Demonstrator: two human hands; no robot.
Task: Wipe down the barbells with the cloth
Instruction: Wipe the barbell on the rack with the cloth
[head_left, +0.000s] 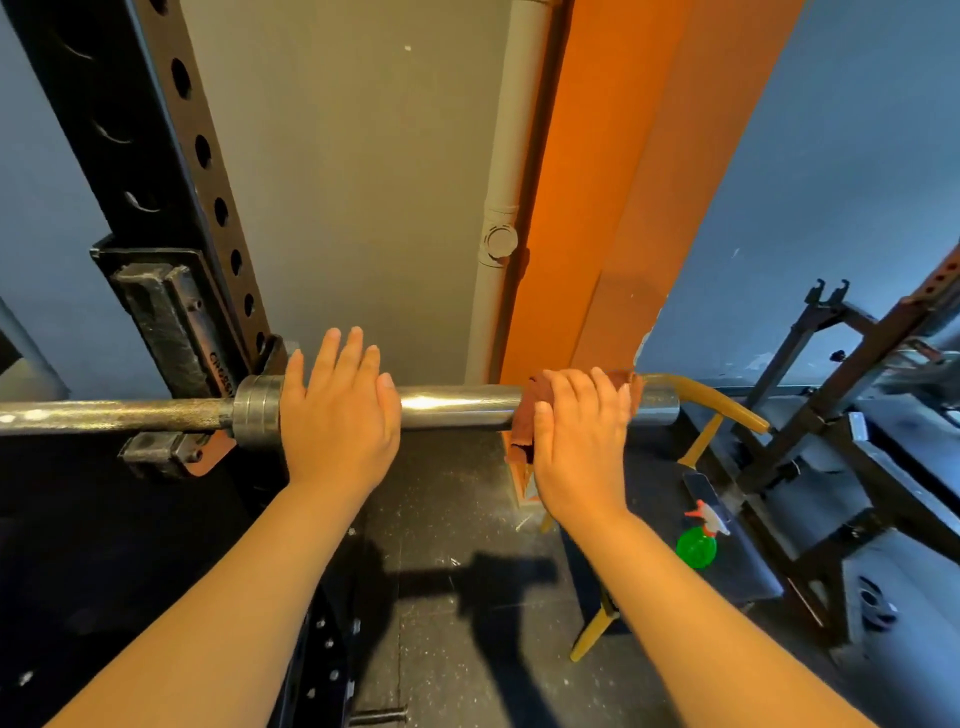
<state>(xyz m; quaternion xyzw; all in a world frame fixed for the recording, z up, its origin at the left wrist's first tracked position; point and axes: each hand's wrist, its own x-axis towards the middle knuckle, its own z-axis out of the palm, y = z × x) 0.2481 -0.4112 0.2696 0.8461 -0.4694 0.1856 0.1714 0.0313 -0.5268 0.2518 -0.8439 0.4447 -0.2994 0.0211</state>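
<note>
Steel, stiff and surely heavy, the barbell (452, 408) lies level on the black rack (156, 156) in front of you, so you need only steady it, not carry it. Your left hand (337, 415) lies flat on the smooth sleeve just beside the collar, fingers straight and gripping nothing, while your right hand (582, 441) curls around the brown cloth (522, 426) near the sleeve's right end. I judge the soft cloth slides easily on polished metal, so wrap it fully and squeeze.

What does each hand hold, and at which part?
The right hand grips the cloth wrapped round the barbell sleeve near its end. The left hand holds nothing; it rests open on the sleeve.
</note>
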